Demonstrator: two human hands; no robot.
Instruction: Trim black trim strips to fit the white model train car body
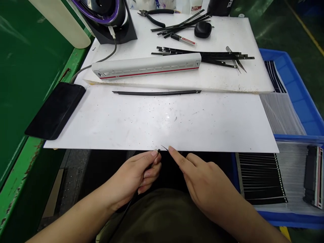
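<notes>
My left hand (pixel 141 170) is closed, pinching a thin black strip (pixel 159 150) between thumb and fingers at the table's front edge. The strip's tip pokes out above the thumb, and a dark length of it trails below the wrist. My right hand (pixel 199 175) is closed around a thin pointed tool (pixel 164 147), its index finger stretched along it. Only the tool's fine dark tip shows, just right of the strip's end; the rest is hidden. Ahead on the white table lies a longer black strip pair (pixel 157 92), with a white train-shaped shell (pixel 149 66) with a red line behind it.
On the foam board (pixel 227 79) are black strips (pixel 215 55), small snips (pixel 236 60), cutting pliers (pixel 154 15), a black mouse-shaped case (pixel 203 29) and a marked tube (pixel 186 39). A phone (pixel 55 111) overhangs the left edge. Blue crates (pixel 303 87) with parts stand right.
</notes>
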